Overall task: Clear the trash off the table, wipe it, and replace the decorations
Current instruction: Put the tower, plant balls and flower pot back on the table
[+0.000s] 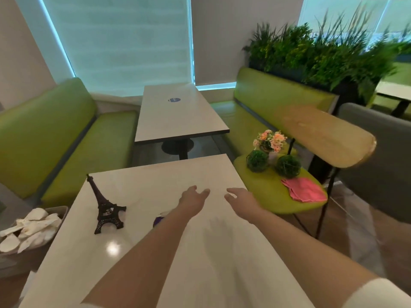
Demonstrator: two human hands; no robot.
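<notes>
A dark Eiffel Tower model [104,207] stands upright on the left part of the white table [155,178]. My left hand [193,200] and my right hand [240,200] both reach forward over the table's far right part, fingers relaxed, holding nothing. A small purple object [159,220] lies on the table, mostly hidden behind my left forearm. On the green chair seat [273,196] to the right sit two green moss balls [258,160] [288,166], a small pot of pink flowers [270,141] and a folded pink cloth [303,192].
A bin [29,232] full of white crumpled trash stands at the table's left. Green benches [55,141] flank a second table [175,112] beyond. The chair's wooden backrest [329,134] and a planter of greenery [322,52] are at the right.
</notes>
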